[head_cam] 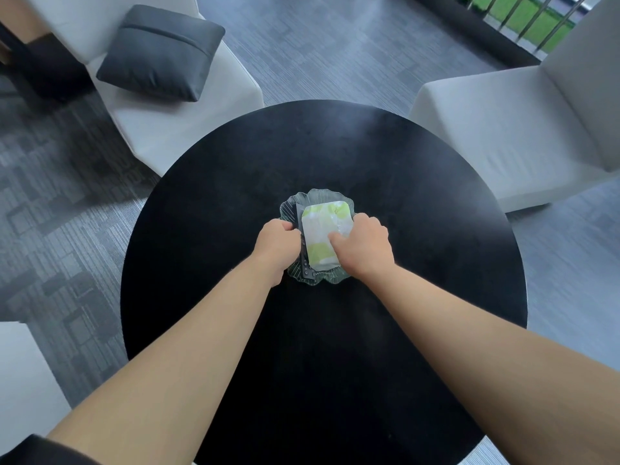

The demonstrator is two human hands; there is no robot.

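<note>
A clear ribbed glass plate (292, 204) with a wavy rim sits at the middle of a round black table (402, 196). On the plate lies a white and green packet (323, 229). A dark flat strip with small holes (303, 253) lies along the packet's left side. My left hand (276, 245) is curled at that strip's left edge and grips it. My right hand (364, 245) holds the packet's right side, thumb pressed on its top.
A white armchair (161, 129) with a dark grey cushion (161, 52) stands at the back left, another white armchair (523, 129) at the right. Grey patterned carpet surrounds the table. A railing (523, 15) runs along the top right.
</note>
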